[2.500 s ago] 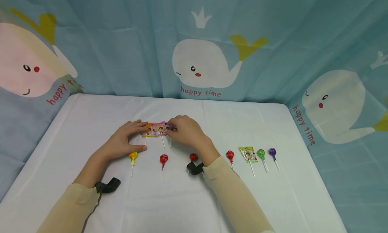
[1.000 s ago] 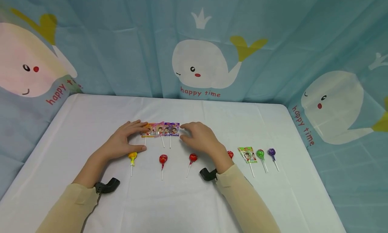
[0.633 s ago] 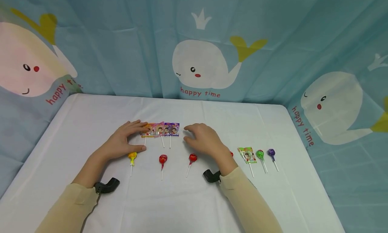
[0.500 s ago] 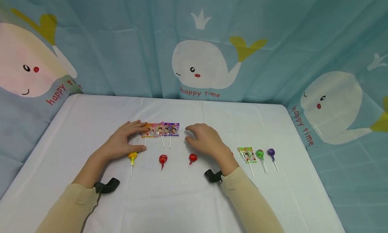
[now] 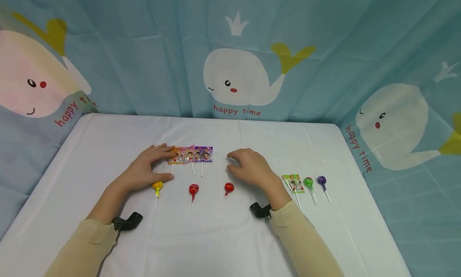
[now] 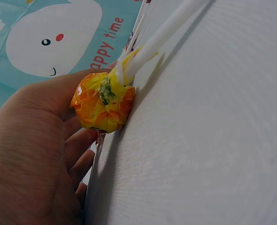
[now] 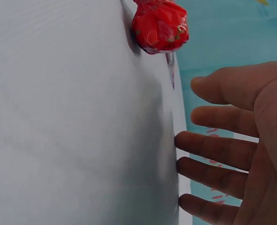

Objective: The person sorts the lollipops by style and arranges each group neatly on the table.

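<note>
Nearest the camera, both beige sleeves [image 5: 83,249] come in from 6 o'clock over the white tablecloth [image 5: 223,237]. Just past them is a row of wrapped ball lollipops: a yellow-orange lollipop [image 5: 157,186] at about 9 o'clock from a red lollipop [image 5: 193,189], then another red lollipop [image 5: 229,187] at its 3 o'clock. Further along at 3 o'clock sit a green flat-wrapper lollipop [image 5: 293,183], a green ball lollipop [image 5: 308,182] and a purple ball lollipop [image 5: 322,180].

The left hand [image 5: 145,171] lies flat-ish on the cloth, fingers stretched out, fingertips touching the left end of a trio of flat-wrapper lollipops [image 5: 190,154] at its 1 o'clock, thumb just above the yellow-orange one. It's not gripping anything, just resting against them. In the left wrist view that yellow-orange lollipop [image 6: 103,102] is right up against the hand [image 6: 30,154].

The right hand [image 5: 250,168] is spread loosely, fingers relaxed and holding nothing, a little apart from the trio, at its 3 o'clock. The right wrist view shows the fingers [image 7: 213,150] spread with a red lollipop [image 7: 160,26] nearby.

Farthest back, at 12 o'clock, hangs a blue whale-print curtain [image 5: 237,77].
</note>
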The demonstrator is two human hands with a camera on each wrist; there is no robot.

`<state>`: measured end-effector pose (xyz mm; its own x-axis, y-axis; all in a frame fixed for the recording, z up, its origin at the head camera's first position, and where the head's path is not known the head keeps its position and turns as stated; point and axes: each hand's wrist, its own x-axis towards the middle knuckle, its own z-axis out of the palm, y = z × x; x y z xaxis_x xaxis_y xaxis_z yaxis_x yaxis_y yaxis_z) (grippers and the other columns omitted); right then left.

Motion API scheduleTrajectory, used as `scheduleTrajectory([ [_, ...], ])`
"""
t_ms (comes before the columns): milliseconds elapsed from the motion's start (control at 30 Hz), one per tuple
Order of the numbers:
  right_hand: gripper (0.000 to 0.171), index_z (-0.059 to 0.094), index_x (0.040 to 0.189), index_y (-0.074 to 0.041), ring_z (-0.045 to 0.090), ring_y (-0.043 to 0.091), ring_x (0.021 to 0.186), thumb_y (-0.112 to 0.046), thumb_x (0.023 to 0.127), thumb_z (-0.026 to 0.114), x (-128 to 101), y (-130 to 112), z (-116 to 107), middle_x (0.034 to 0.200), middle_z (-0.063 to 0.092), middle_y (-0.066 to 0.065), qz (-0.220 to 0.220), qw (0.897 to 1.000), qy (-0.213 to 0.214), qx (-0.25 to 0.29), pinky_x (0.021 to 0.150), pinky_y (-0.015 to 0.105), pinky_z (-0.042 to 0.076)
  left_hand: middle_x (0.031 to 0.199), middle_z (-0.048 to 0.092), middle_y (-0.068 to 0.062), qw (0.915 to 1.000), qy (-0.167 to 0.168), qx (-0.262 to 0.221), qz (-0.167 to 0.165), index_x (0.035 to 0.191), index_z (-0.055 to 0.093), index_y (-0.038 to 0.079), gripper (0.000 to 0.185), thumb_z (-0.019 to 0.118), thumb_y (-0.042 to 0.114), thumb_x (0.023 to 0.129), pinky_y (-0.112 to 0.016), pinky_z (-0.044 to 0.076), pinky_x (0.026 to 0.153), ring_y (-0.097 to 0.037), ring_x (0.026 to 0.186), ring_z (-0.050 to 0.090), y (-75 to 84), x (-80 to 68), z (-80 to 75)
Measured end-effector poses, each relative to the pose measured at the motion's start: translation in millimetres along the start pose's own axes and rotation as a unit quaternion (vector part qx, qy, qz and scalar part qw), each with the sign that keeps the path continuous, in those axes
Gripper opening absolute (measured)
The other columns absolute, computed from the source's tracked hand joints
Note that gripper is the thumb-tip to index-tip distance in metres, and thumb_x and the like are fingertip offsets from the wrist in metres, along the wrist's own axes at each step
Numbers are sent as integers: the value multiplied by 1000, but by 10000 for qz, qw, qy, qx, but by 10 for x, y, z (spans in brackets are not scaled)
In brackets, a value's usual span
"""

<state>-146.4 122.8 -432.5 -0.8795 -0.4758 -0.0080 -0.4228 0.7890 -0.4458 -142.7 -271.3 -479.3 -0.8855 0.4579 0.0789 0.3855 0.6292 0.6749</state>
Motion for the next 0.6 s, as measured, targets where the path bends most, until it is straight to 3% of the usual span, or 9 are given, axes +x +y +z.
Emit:
scheduleTrajectory([
  [600,42,74,140,-13,65,24,134,-31,103,75,-193,97,-114,139,73,3,296,9995,-79,96,114,46,51,166,51,-13,9999,48,5,97,146,70,13,69,94,35,86,-61,7,133,-44,162,27,40,-4,-7],
])
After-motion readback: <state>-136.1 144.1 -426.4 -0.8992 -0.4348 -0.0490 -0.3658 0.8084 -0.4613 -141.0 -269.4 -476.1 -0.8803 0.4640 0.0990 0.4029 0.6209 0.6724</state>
